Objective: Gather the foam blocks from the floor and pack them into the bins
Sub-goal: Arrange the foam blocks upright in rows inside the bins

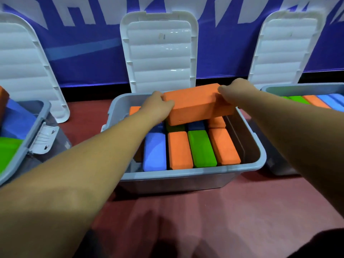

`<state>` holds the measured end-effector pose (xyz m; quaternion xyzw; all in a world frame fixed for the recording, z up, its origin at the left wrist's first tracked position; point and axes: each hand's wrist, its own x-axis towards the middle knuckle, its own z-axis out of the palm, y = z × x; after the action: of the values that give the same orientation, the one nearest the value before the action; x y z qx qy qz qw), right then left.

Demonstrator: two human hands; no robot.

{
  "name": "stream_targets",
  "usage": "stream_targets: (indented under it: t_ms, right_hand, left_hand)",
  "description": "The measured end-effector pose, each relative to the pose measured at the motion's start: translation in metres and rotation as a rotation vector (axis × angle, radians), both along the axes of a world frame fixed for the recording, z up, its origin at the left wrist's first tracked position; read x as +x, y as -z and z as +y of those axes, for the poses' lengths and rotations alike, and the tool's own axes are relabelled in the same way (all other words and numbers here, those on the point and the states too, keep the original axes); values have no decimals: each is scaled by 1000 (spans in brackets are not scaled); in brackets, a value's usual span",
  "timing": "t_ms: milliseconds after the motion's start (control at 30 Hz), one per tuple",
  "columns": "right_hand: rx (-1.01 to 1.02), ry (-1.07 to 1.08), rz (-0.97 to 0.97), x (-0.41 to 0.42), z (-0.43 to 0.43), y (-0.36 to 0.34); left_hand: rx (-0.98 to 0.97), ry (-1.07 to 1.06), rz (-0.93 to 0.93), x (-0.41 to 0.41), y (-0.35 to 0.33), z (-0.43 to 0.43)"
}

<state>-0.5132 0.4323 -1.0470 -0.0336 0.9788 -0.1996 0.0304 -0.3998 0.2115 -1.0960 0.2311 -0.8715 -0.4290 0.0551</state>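
Note:
An orange foam block (197, 104) hangs above the far half of the middle grey bin (188, 173). My left hand (157, 104) grips its left end and my right hand (235, 90) grips its right end. Below it the bin holds a row of upright blocks: blue (154, 151), orange (179, 149), green (201, 148) and orange (223, 146). More blocks in a back row are partly hidden under the held one.
A left bin (28, 135) and a right bin (297, 88) also hold blocks. White lids (160, 51) lean on the blue wall behind each bin. Red floor (204, 220) lies in front.

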Motion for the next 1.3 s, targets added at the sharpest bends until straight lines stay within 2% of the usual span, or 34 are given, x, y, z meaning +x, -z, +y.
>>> stream_targets:
  t_ms: [100, 333, 400, 533, 667, 800, 967, 1133, 1200, 1300]
  right_hand:
    - [-249, 51, -89, 7, -23, -10]
    - [-705, 23, -366, 45, -94, -17]
    - [-715, -49, -397, 51, -112, -18]
    - [-682, -155, -423, 54, -129, -19]
    - [-562, -195, -512, 53, -131, -12]
    - [-531, -305, -634, 55, -138, -8]
    - [-617, -454, -723, 66, -163, 3]
    - [-675, -582, -774, 66, -172, 11]
    - [-707, -612, -768, 63, -170, 16]
    - [-664, -681, -787, 59, -167, 23]
  left_hand:
    - [22, -83, 5, 18, -15, -29]
    - [124, -114, -130, 76, -25, -85]
    - [132, -96, -220, 89, -22, -97]
    - [151, 69, -465, 108, -16, -109]
    - [85, 244, -638, 116, -8, -110]
    - [67, 263, -600, 112, -7, -109]
    - [319, 160, -526, 104, -10, -114]
    - [780, 53, -402, 98, -30, -122]
    - [841, 101, -423, 101, -34, -124]
    - [824, 136, -418, 105, -32, -125]
